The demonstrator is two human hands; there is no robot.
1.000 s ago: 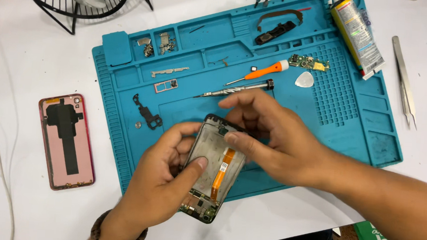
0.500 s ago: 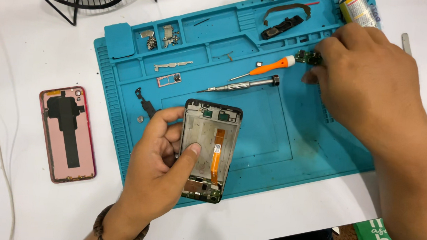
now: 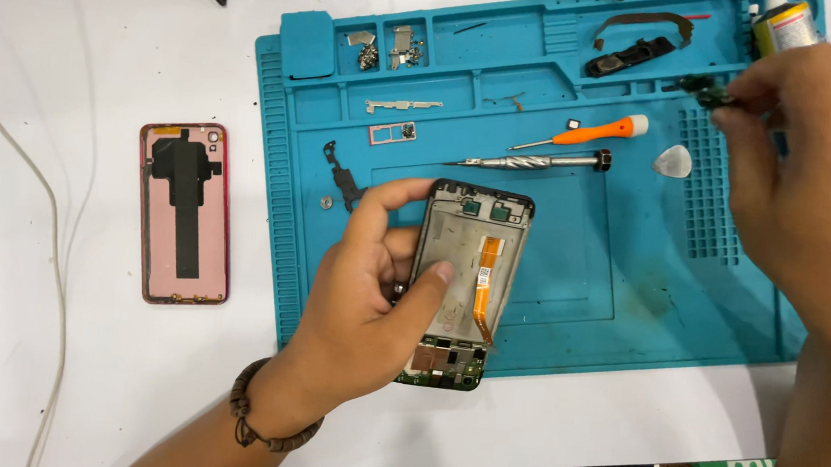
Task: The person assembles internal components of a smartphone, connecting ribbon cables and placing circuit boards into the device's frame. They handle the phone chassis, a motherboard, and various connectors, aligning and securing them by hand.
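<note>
Hands: two, left hand (image 3: 357, 303), right hand (image 3: 808, 193)
Phone frames: one (image 3: 466, 281)
Back covers: one, pink (image 3: 185, 213)
Screwdrivers: two, orange-handled (image 3: 583, 133), metal (image 3: 533, 161)
Picks: one (image 3: 672, 162)
Work mats: one, blue (image 3: 627, 278)
Glue tubes: one (image 3: 784, 20)

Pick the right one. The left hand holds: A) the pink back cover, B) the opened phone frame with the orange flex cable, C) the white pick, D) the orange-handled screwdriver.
B: the left hand grips the opened phone frame over the blue mat; the other three items lie untouched.
</note>
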